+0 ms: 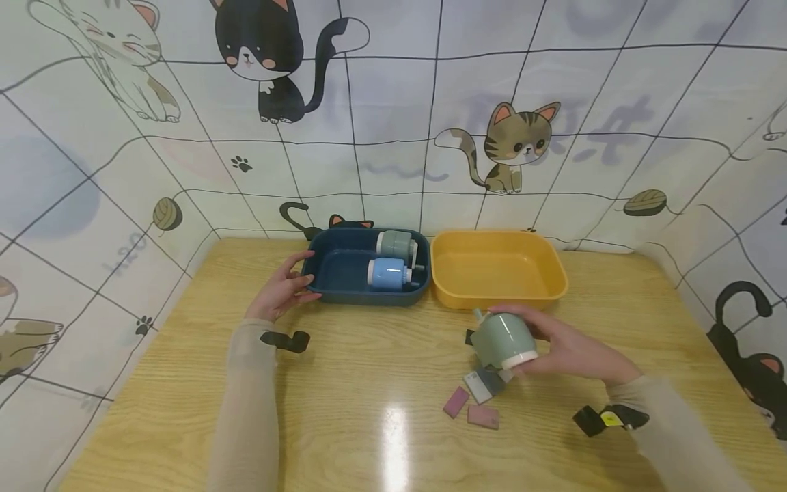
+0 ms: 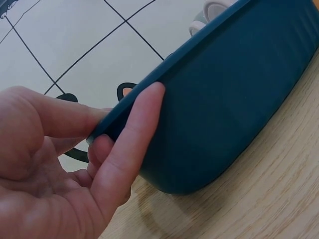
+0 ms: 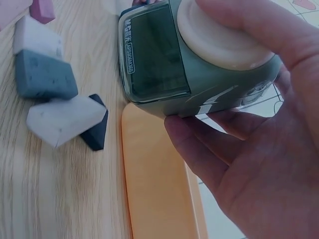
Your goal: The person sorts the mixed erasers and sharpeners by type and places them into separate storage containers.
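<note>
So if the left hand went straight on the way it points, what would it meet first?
The dark blue tray: the left hand grips its left end, so that wall comes first. Whether any finger might slide over it is hard to judge.

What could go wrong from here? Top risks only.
1. The right hand holds the green sharpener tilted, near small pink blocks; a slip could scatter them.
2. Carried forward too low, it might catch the rim of the yellow bin.
3. The left hand grips the navy bin's rim; a tug could shift the two sharpeners lying inside.
</note>
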The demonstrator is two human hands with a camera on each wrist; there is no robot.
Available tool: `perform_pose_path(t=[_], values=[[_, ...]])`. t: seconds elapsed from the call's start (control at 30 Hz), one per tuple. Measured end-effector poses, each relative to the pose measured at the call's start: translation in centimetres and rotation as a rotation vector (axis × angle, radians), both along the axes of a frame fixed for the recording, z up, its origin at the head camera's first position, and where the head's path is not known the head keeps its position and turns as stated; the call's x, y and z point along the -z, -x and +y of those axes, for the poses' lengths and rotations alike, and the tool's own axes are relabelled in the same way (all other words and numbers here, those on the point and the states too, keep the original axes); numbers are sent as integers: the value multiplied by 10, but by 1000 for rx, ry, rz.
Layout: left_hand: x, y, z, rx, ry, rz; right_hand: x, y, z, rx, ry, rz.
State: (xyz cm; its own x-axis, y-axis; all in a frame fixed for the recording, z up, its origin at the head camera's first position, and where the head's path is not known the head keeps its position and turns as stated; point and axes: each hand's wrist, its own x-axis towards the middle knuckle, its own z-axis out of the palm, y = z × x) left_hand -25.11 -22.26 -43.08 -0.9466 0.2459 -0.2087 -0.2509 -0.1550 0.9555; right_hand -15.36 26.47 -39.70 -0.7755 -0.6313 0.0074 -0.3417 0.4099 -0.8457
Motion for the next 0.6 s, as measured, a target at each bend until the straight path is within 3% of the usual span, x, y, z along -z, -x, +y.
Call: perform_pose_path(t=[0.3, 0.6], values=[[16, 6, -4, -13, 11, 23, 2, 10, -19, -1, 16, -34], [18, 8, -5, -17, 13, 23, 0, 23, -42, -49, 19, 2]])
